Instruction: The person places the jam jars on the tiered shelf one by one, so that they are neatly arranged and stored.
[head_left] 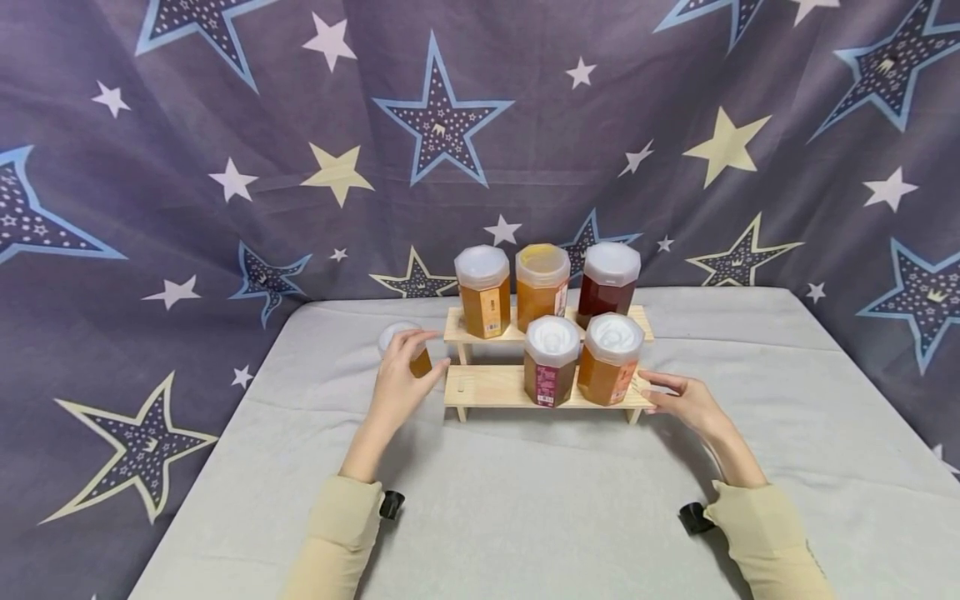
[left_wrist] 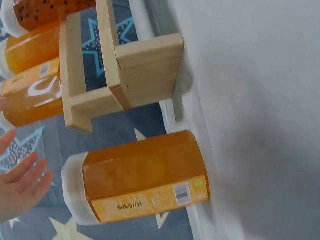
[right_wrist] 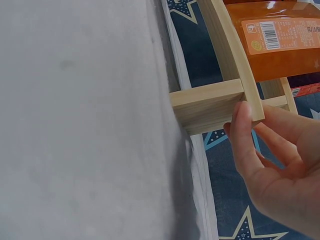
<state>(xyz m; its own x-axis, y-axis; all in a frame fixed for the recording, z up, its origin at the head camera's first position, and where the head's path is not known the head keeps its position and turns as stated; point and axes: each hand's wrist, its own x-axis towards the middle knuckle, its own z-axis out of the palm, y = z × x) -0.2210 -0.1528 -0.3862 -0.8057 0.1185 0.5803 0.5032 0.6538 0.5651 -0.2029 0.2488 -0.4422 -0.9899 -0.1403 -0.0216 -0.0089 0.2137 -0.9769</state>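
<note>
A two-step wooden stand (head_left: 487, 385) holds octagonal white-lidded jars. My right hand (head_left: 690, 404) pinches the right end of its lower step; in the right wrist view the thumb (right_wrist: 242, 130) lies against the board's underside by the leg. My left hand (head_left: 397, 383) hovers left of the stand with fingers spread, overlapping a lone amber jar (head_left: 420, 362) in the head view. That jar (left_wrist: 145, 175) stands upright on the cloth, and the left wrist view shows the fingers (left_wrist: 30, 175) apart from it, near lid height.
On the upper step stand two amber jars (head_left: 483, 310) and a dark red jar (head_left: 604, 297). The lower step bears a brownish jar (head_left: 551, 375) and an orange one (head_left: 606, 371) toward its right end. A star-patterned curtain (head_left: 525, 167) hangs behind the grey cloth-covered table (head_left: 540, 500).
</note>
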